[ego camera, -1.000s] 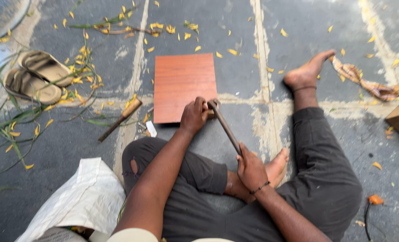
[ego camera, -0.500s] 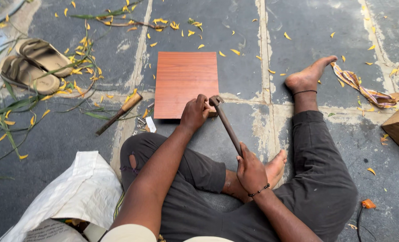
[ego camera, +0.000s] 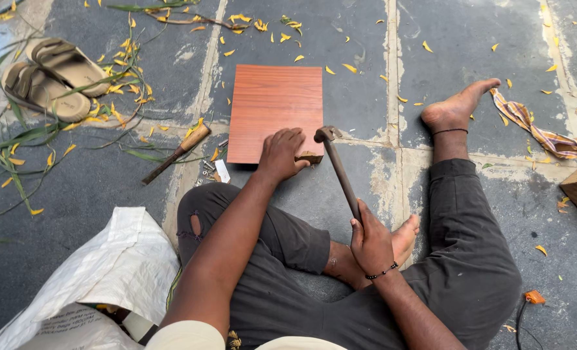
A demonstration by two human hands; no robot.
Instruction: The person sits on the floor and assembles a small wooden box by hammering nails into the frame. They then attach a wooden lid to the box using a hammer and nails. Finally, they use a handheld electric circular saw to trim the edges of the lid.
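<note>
Right hand (ego camera: 370, 243) grips a hammer (ego camera: 338, 167); left hand (ego camera: 282, 152) presses a small wood block (ego camera: 309, 157) against the reddish board (ego camera: 275, 110). A chisel (ego camera: 175, 154) and sandals (ego camera: 52, 74) lie beside; the white sack (ego camera: 100, 279) gapes, contents unclear

The board (ego camera: 275, 111) is reddish-brown with a fine wood grain, lying on dark grey paving (ego camera: 360, 58) strewn with yellow leaves (ego camera: 123, 84). The trousers (ego camera: 470, 259) are charcoal, the sack (ego camera: 107, 279) white, the sandals (ego camera: 55, 74) tan. The cloth strip (ego camera: 535, 129) is striped in orange, yellow and purple.

left hand (ego camera: 282, 154) pressing down, right hand (ego camera: 369, 243) gripping
</note>
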